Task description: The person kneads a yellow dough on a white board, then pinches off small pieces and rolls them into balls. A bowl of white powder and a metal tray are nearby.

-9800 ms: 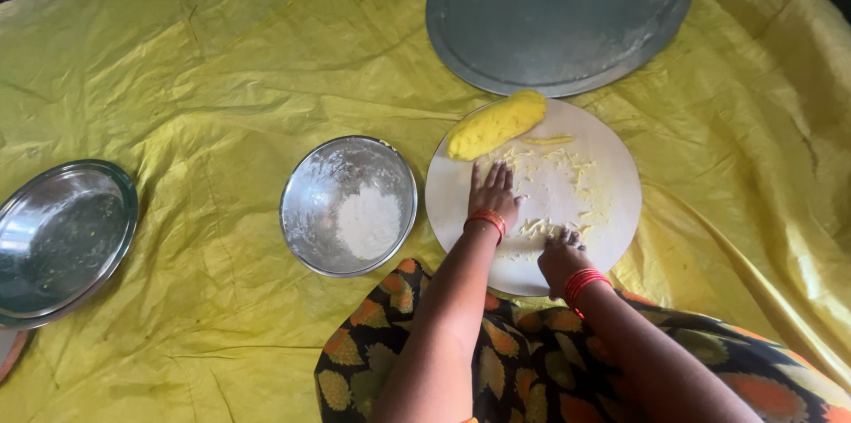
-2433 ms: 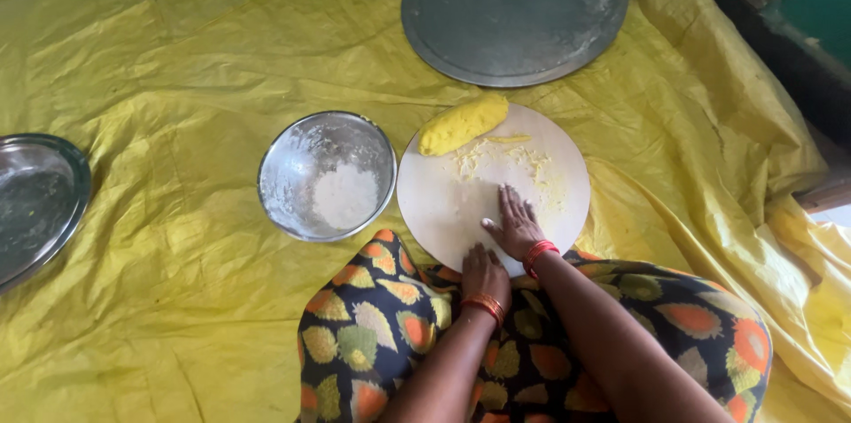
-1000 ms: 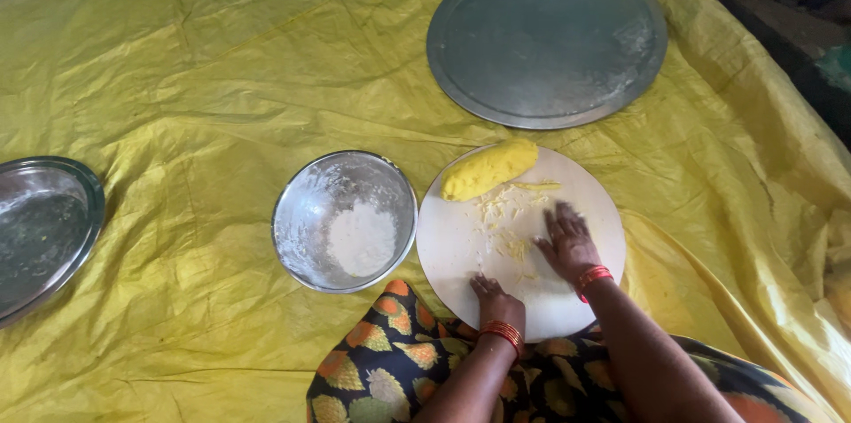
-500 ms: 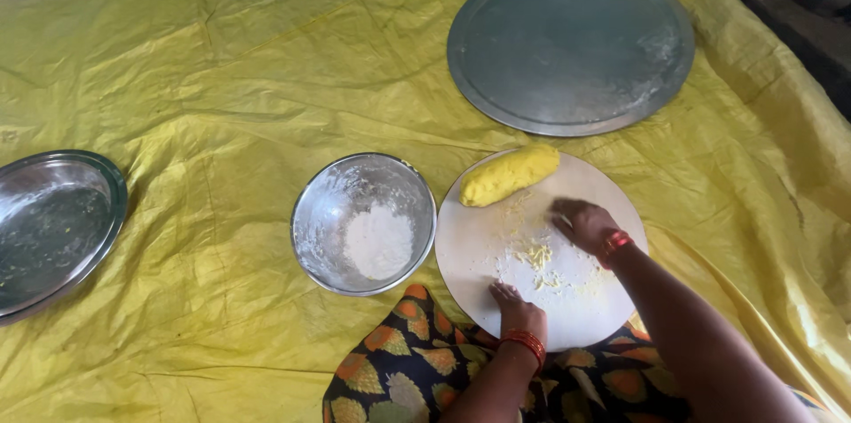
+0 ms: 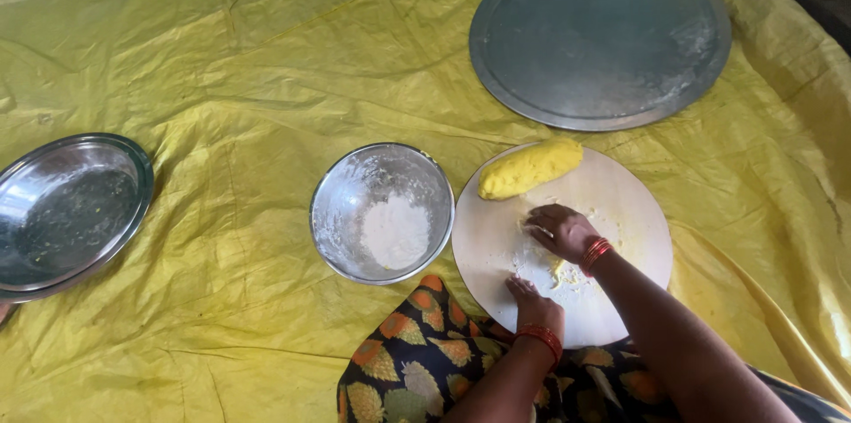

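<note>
The yellow oblong dough log (image 5: 530, 168) lies slantwise along the round white board's (image 5: 620, 201) far edge, its right end farther away; the right hand (image 5: 560, 231) curls over crumbs, the left hand (image 5: 533, 301) lies flat on the board, grasping nothing.

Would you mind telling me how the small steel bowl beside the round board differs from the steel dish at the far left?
The bowl is deeper and narrower; the dish is wider and shallower. The bowl holds a heap of white flour and is dusted white inside; the dish holds no heap, only dark smears and specks. The bowl lies wholly in view beside the board; the dish is cut off by the picture's left edge. Both are round, shiny metal and rest on the yellow sheet.
</note>
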